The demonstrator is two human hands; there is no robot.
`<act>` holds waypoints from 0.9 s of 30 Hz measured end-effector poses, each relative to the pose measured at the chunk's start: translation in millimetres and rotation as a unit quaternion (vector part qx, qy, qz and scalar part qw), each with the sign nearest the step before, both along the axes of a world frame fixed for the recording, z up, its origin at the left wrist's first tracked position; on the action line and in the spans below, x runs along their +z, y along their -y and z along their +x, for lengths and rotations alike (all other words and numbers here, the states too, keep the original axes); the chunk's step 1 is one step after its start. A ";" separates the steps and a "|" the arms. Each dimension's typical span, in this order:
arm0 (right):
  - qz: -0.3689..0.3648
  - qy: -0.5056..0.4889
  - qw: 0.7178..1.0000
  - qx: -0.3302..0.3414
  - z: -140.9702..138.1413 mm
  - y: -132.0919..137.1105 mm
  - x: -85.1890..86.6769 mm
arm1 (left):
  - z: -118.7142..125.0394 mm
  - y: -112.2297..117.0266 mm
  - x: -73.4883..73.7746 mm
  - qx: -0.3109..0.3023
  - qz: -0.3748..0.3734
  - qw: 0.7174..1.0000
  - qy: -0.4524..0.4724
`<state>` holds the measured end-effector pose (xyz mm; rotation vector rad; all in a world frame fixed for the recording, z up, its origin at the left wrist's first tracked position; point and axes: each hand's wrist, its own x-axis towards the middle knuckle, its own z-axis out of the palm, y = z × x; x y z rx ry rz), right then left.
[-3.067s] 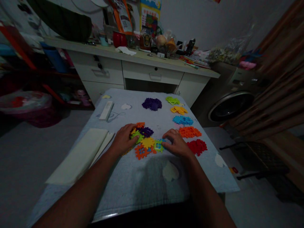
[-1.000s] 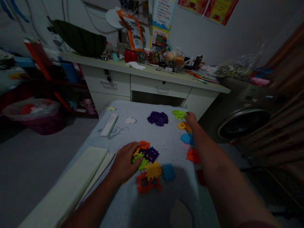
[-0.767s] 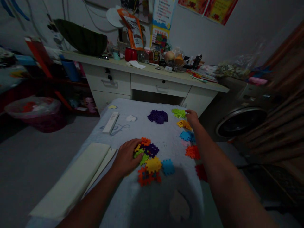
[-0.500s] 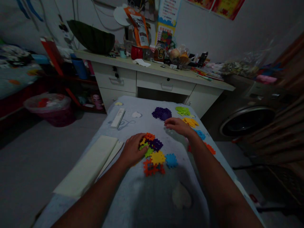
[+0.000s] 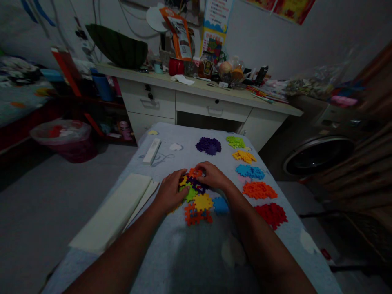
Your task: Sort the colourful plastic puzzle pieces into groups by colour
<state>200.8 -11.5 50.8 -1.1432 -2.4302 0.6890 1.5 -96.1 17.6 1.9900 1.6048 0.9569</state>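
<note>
In the middle of the cloth-covered table lies a mixed heap of toothed plastic building blocks: orange, purple, lime green (image 5: 190,193), yellow (image 5: 203,202) and blue (image 5: 219,205). My left hand (image 5: 172,188) curves round the heap's left side, thumb on the lime green block and fingers by the small yellow one. From the right, my right hand (image 5: 212,174) bends its fingers over the orange block (image 5: 194,173) and the purple block (image 5: 197,184) at the top. Its fingertips partly cover them. Closest to me is an orange block (image 5: 192,215) with square holes.
Single-colour piles line the table's right side: lime green (image 5: 235,142), yellow (image 5: 243,157), blue (image 5: 251,171), orange (image 5: 259,190) and red (image 5: 272,215). A purple pile (image 5: 208,145) lies at the far middle. Left are a white box (image 5: 151,151) and a folded cream sheet (image 5: 113,212).
My right hand has come from beside the far purple pile back towards me and left, onto the mixed heap. My left hand stays at the heap. The red pile now shows.
</note>
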 end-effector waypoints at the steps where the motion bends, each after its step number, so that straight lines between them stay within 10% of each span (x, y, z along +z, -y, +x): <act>1: 0.009 -0.013 1.000 -0.010 2.5 -0.8 -1.2 | -0.2 0.0 -0.2 -0.001 0.001 1.000 -0.002; 16: 0.084 -0.053 0.983 -0.155 94.6 -33.6 19.5 | -1.8 -3.7 -2.9 -0.023 0.020 0.999 -0.024; 27: 0.042 0.060 0.983 -0.170 162.0 9.0 52.5 | -2.2 -4.9 -3.3 -0.021 0.041 0.999 -0.028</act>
